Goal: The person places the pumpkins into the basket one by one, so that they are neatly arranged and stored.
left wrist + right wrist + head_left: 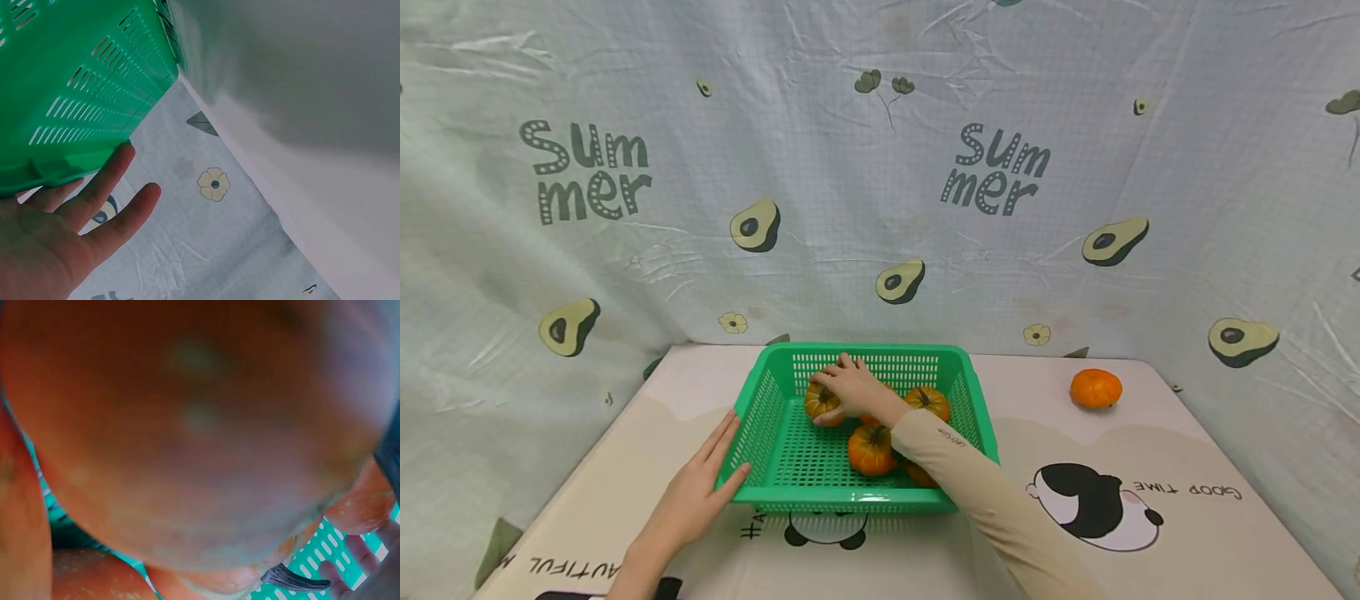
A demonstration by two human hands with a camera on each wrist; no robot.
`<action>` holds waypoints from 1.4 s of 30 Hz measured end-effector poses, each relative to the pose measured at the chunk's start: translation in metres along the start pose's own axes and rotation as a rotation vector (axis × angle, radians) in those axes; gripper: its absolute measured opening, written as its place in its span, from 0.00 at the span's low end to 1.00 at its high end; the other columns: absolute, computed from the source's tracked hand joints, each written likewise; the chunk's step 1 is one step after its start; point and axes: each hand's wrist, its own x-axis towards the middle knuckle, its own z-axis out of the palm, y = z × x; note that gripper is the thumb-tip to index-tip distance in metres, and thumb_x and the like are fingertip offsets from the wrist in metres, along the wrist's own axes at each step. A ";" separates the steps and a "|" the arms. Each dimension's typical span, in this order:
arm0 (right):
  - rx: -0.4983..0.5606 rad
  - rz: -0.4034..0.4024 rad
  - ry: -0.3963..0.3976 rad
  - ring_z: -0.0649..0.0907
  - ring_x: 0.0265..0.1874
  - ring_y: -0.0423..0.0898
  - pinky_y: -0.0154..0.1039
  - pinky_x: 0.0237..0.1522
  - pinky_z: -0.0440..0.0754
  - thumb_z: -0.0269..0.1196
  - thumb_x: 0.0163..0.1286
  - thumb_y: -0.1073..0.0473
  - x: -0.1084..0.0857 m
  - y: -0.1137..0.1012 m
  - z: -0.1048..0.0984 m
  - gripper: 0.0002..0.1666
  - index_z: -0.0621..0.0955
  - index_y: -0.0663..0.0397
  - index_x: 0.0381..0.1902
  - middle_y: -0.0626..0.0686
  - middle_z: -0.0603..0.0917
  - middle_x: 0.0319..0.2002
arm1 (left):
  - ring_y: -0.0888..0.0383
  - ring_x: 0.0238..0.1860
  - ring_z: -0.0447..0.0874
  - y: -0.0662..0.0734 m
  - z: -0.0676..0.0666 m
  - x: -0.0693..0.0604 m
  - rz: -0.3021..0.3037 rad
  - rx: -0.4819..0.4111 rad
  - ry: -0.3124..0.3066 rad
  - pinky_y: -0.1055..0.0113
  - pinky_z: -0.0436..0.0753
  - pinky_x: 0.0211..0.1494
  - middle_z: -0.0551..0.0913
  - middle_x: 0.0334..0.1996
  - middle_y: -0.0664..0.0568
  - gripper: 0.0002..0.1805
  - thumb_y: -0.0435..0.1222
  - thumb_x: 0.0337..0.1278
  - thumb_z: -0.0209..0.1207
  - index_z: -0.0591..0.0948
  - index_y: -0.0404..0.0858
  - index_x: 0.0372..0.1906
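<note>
A green slotted plastic basket point(842, 497) stands on the table with several small orange pumpkins inside. My right hand point(859, 392) reaches in and grips a pumpkin point(818, 403) near the basket's back left, fingers over its top and thumb at the front. Other pumpkins point(871, 452) lie under and beside the right forearm, which partly hides them. In the right wrist view a blurred pumpkin point(187, 456) fills most of the picture, with the gripped pumpkin point(362, 509) at the right. Fingers fairly straight, my left hand point(696, 492) touches the basket's left side from outside.
One more orange pumpkin point(1096, 389) sits on the table, right of the basket. The tabletop cover point(1210, 533) carries printed pandas and lettering. A pale curtain point(820, 167) with avocado prints hangs behind the table and at both sides.
</note>
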 end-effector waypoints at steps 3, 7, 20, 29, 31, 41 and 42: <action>-0.004 0.010 0.002 0.64 0.50 0.47 0.50 0.55 0.67 0.56 0.51 0.28 -0.001 0.000 0.000 0.43 0.64 0.36 0.63 0.46 0.70 0.57 | 0.39 0.62 0.62 0.000 0.000 0.000 -0.005 -0.002 -0.005 0.43 0.69 0.54 0.54 0.68 0.42 0.34 0.43 0.59 0.51 0.55 0.36 0.68; 0.001 0.020 0.010 0.64 0.49 0.46 0.47 0.50 0.68 0.56 0.51 0.28 -0.002 0.001 0.000 0.42 0.65 0.35 0.62 0.47 0.70 0.57 | 0.39 0.62 0.62 0.000 0.000 0.000 -0.006 -0.004 -0.007 0.43 0.69 0.54 0.54 0.68 0.42 0.34 0.43 0.59 0.51 0.55 0.36 0.68; -0.043 0.032 0.028 0.64 0.44 0.45 0.46 0.49 0.68 0.57 0.53 0.31 -0.003 0.003 0.001 0.39 0.68 0.37 0.61 0.45 0.73 0.53 | 0.38 0.62 0.62 0.001 0.000 -0.001 0.005 -0.003 -0.002 0.43 0.69 0.54 0.53 0.69 0.43 0.34 0.42 0.59 0.51 0.55 0.36 0.68; 0.006 0.036 0.040 0.64 0.44 0.45 0.46 0.49 0.67 0.56 0.55 0.33 -0.004 0.005 -0.006 0.36 0.68 0.39 0.60 0.45 0.74 0.52 | 0.38 0.61 0.64 0.000 0.000 -0.001 0.021 0.003 0.016 0.43 0.70 0.53 0.55 0.68 0.42 0.34 0.42 0.58 0.52 0.56 0.34 0.67; 0.059 0.049 0.062 0.65 0.44 0.46 0.45 0.48 0.66 0.56 0.57 0.35 -0.006 0.006 -0.014 0.34 0.69 0.40 0.60 0.45 0.74 0.52 | 0.38 0.61 0.64 0.000 0.000 0.000 0.023 0.006 0.017 0.43 0.70 0.53 0.55 0.68 0.41 0.34 0.41 0.58 0.52 0.56 0.34 0.67; 0.209 0.012 0.204 0.66 0.39 0.45 0.41 0.40 0.66 0.55 0.64 0.46 -0.034 0.005 -0.062 0.20 0.74 0.41 0.53 0.48 0.78 0.47 | 0.38 0.60 0.65 -0.001 0.000 0.000 0.025 0.015 0.015 0.44 0.71 0.53 0.55 0.67 0.40 0.34 0.42 0.59 0.51 0.56 0.34 0.67; 0.207 0.002 0.214 0.66 0.38 0.44 0.40 0.40 0.66 0.54 0.64 0.46 -0.038 0.005 -0.064 0.20 0.74 0.41 0.53 0.48 0.79 0.45 | 0.38 0.60 0.65 -0.001 0.000 0.000 0.025 0.017 0.014 0.44 0.71 0.53 0.55 0.67 0.40 0.34 0.42 0.59 0.51 0.56 0.34 0.67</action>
